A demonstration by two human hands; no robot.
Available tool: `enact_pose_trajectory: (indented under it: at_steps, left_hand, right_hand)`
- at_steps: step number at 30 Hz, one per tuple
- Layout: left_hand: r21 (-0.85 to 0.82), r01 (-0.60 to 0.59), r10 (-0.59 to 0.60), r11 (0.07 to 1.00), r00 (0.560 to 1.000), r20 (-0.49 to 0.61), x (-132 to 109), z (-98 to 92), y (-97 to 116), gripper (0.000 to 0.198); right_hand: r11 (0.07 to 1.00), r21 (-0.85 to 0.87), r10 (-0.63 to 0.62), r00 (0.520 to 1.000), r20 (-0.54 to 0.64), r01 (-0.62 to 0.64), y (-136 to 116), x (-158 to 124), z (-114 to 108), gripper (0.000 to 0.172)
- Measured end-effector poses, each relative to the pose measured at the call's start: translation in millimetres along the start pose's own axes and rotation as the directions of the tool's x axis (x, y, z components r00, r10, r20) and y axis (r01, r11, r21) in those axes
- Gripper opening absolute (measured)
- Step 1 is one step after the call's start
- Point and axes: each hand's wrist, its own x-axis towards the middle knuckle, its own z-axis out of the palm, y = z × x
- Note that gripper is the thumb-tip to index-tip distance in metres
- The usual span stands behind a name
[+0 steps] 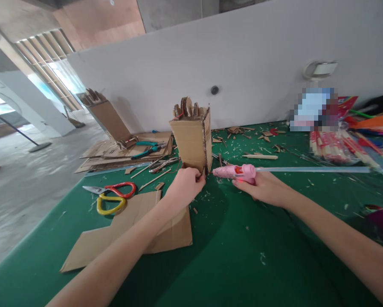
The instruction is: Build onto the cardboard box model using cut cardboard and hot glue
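A tall cardboard box (pixel 191 143) with rounded cardboard pieces on its top stands upright in the middle of the table. Low at its front right corner, my left hand (pixel 187 183) is closed with its fingertips against the bottom edge; what lies between the fingers is mostly hidden. My right hand (pixel 258 185) grips a pink hot glue gun (pixel 234 171), whose nozzle points left at that same corner. From the gun's rear a long clear glue stick (pixel 313 169) sticks out to the right. Under my left forearm lies a flat cut piece of cardboard (pixel 175 232).
Scissors (pixel 114 197) with red and yellow handles lie at left. Behind them are teal-handled pliers (pixel 146 149), stacked cardboard (pixel 91 164) and another cardboard box (pixel 110 121). Scraps (pixel 234 131) litter the green table (pixel 226 264). Bagged sticks (pixel 329 145) sit at right, near the wall (pixel 258 55).
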Motion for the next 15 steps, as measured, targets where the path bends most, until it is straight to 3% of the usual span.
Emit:
enact_pose_trajectory:
  at_steps: [3,8,15]
  left_hand:
    - [-0.004,-0.004,0.004,1.0,1.0,-0.003,0,0.5,0,0.03]
    - [0.005,0.011,-0.011,1.0,1.0,0.001,0,0.5,0,0.031]
    - [-0.032,0.061,-0.059,0.998,0.997,0.051,-1,-2.9,4,0.029]
  right_hand:
    - [0.992,-0.077,-0.096,0.995,-0.005,0.095,-1,0,4,0.036]
    - [0.966,-0.042,-0.254,0.967,-0.011,0.253,-11,1,8,0.042]
    - [0.968,-0.118,-0.222,0.975,0.005,0.221,-24,1,14,0.038]
